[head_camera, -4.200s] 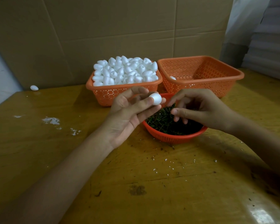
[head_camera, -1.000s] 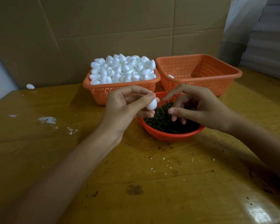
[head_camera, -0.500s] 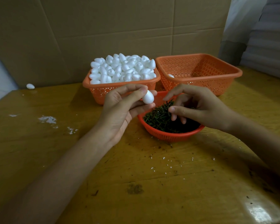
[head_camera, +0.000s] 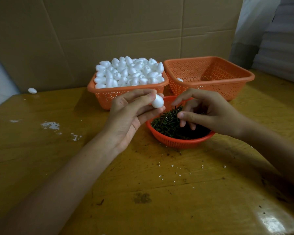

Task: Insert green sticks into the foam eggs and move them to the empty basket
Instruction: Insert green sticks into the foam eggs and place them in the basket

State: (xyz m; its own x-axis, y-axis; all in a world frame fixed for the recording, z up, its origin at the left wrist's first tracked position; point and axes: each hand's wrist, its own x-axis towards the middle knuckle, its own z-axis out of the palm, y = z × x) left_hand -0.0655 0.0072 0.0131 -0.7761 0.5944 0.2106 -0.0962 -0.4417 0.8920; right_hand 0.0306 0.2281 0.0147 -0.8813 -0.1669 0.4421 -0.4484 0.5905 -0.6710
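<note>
My left hand (head_camera: 129, 116) pinches a white foam egg (head_camera: 157, 101) between thumb and fingertips, just above the left rim of a round orange bowl (head_camera: 176, 143) full of green sticks (head_camera: 166, 121). My right hand (head_camera: 210, 112) hovers over that bowl. Its thumb and index finger are apart, and its other fingers dip loosely into the sticks. I see no stick held. Behind stands an orange basket (head_camera: 126, 97) heaped with foam eggs (head_camera: 129, 72). To its right is a second orange basket (head_camera: 210, 82) with one egg (head_camera: 180, 80) showing inside.
A stray foam egg (head_camera: 32, 90) lies at the table's far left, against the cardboard wall (head_camera: 109, 31). White foam crumbs (head_camera: 49, 125) and dark stick bits dot the yellow tabletop (head_camera: 159, 192). Stacked grey sheets (head_camera: 282, 48) rise at the back right.
My left hand has turned the egg in its fingertips and lifted it slightly. My right hand stays over the stick bowl, with its fingers shifting a little.
</note>
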